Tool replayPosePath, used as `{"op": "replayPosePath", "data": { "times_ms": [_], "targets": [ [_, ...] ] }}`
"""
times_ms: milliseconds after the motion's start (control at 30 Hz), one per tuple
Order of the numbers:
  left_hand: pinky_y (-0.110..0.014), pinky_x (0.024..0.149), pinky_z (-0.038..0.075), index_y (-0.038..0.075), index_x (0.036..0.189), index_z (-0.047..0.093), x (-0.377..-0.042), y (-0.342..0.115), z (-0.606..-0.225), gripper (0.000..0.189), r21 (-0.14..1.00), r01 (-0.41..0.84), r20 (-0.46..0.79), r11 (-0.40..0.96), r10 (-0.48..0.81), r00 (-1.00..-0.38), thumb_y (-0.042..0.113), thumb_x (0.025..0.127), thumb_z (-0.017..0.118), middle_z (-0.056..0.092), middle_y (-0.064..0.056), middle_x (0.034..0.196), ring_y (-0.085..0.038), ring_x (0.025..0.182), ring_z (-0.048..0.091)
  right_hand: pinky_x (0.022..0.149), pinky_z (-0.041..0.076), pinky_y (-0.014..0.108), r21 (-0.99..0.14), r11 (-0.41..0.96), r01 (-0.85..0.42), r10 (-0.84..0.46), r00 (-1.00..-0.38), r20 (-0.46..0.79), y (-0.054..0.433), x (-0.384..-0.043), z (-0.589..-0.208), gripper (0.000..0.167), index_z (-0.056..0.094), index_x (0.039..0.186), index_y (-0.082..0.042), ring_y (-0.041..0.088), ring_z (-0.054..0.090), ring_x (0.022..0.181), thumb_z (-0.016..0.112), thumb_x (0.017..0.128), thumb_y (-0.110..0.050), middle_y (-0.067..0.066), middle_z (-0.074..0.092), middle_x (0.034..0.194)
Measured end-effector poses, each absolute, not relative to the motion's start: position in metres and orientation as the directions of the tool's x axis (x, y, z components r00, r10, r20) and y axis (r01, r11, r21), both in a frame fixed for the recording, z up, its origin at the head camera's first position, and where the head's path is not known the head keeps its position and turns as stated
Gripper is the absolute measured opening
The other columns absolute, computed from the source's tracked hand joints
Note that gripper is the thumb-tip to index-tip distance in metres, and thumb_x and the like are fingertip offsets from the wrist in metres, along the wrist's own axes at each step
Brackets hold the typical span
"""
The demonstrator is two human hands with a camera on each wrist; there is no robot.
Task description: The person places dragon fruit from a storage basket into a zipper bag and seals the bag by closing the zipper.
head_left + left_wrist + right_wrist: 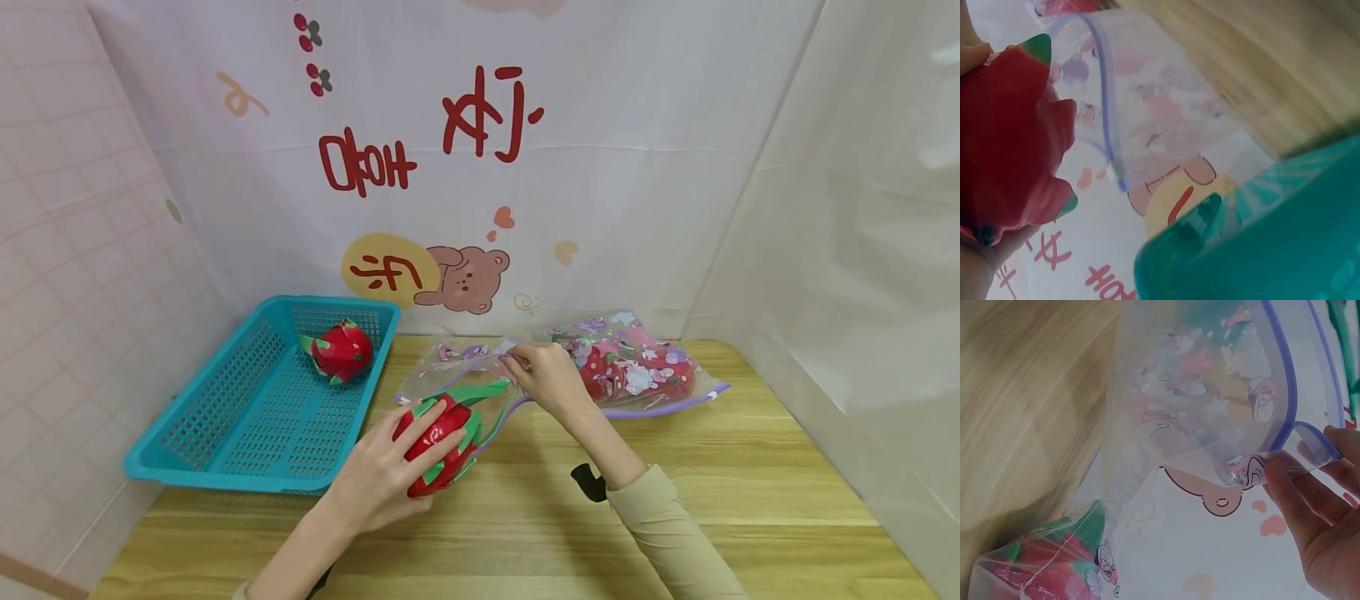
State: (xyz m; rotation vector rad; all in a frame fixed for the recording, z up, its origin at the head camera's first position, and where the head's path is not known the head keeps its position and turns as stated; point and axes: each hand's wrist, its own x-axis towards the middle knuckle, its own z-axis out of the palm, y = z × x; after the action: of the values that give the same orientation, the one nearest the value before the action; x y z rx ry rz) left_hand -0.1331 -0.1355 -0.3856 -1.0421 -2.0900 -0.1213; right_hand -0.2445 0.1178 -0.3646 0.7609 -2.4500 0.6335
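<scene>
My left hand [393,462] grips a red dragon fruit [437,442] with green-tipped scales, its green leaf end at the mouth of a clear zip bag [450,367]. In the left wrist view the dragon fruit [1013,144] fills the left side, beside the bag's purple zip edge [1107,87]. My right hand [551,379] pinches that bag's rim between thumb and fingers, and the right wrist view shows the rim [1291,434] held apart. Right of my right hand lies a second printed zip bag [637,367] with red dragon fruit inside.
A teal perforated basket [142,462] stands on the left of the wooden table [525,533], with one dragon fruit [342,352] inside. A printed white backdrop [600,183] rises behind the table's back edge. A black strap-like object [588,483] shows beside the right forearm.
</scene>
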Motion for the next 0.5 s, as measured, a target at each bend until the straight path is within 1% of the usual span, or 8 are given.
{"op": "replayPosePath", "data": {
  "times_ms": [133,300,333,500],
  "targets": [
    [-0.043,0.073,0.058,0.020,0.129,0.057,-0.134,-0.133,-0.392,0.091,-0.235,0.696,0.680,0.679,0.626,-0.381,0.040,0.047,0.089,0.058,-0.013,0.129,-0.035,0.105,0.056,0.061,0.056,0.028,-0.285,0.728,-0.624,-0.389,-0.717,0.578,0.118,-0.243,-0.364,0.022,0.066,0.070,-0.012,0.016,0.070,0.065,0.063,0.091,-0.019,0.002,0.067,0.064],
    [-0.043,0.071,0.058,0.021,0.128,0.058,-0.136,-0.133,-0.397,0.087,-0.198,0.663,0.687,0.722,0.585,-0.431,0.039,0.049,0.088,0.057,-0.014,0.130,-0.036,0.105,0.055,0.060,0.056,0.025,-0.284,0.724,-0.629,-0.402,-0.718,0.568,0.116,-0.239,-0.364,0.017,0.072,0.079,-0.010,0.015,0.070,0.065,0.063,0.091,-0.018,0.002,0.071,0.069],
    [-0.043,0.071,0.058,0.021,0.128,0.058,-0.136,-0.132,-0.398,0.086,-0.192,0.656,0.689,0.730,0.576,-0.439,0.039,0.049,0.088,0.057,-0.014,0.131,-0.036,0.105,0.055,0.059,0.056,0.025,-0.282,0.722,-0.631,-0.405,-0.717,0.567,0.115,-0.238,-0.363,0.015,0.073,0.082,-0.009,0.015,0.070,0.064,0.064,0.090,-0.018,0.003,0.072,0.072],
    [-0.043,0.071,0.058,0.022,0.126,0.058,-0.139,-0.128,-0.400,0.084,-0.186,0.637,0.710,0.749,0.550,-0.440,0.038,0.049,0.088,0.057,-0.015,0.130,-0.036,0.103,0.055,0.054,0.050,0.018,-0.259,0.718,-0.646,-0.422,-0.700,0.576,0.111,-0.233,-0.362,0.013,0.074,0.085,-0.009,0.008,0.065,0.058,0.065,0.090,-0.017,0.001,0.072,0.072]
  ]
}}
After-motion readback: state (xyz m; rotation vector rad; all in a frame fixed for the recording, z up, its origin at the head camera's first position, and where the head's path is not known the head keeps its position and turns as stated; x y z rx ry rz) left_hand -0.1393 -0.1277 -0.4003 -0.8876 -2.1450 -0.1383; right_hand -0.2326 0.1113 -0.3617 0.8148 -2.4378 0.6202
